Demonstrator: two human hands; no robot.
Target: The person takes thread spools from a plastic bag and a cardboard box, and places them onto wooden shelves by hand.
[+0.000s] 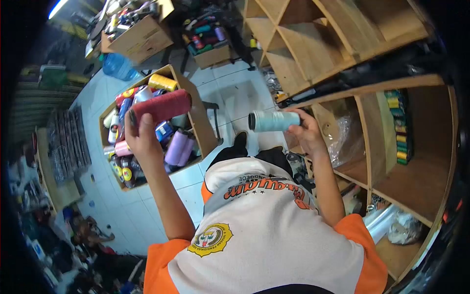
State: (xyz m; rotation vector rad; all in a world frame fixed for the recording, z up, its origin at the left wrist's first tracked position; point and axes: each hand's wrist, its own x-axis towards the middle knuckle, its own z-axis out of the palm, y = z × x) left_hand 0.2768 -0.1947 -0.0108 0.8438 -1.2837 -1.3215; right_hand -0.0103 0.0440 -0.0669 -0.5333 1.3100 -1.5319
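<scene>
A dark red thread spool (169, 105) is held by its end in my left hand (142, 134), over a cardboard box (198, 117) full of thread spools. Yellow (163, 82), purple (175, 148), blue and pink spools lie in that box. My right hand (309, 131) grips the end of a pale mint-green thread spool (276, 121), its dark-rimmed end pointing left. This hand is in front of the wooden shelf unit. The two spools are apart, at about chest height.
Wooden shelves (362, 132) stand at the right, with a column of small spools (401, 127) in one compartment. Further boxes of spools (213, 56) and a blue water jug (119, 67) are at the back. Bundled items lie at the left on the tiled floor (125, 215).
</scene>
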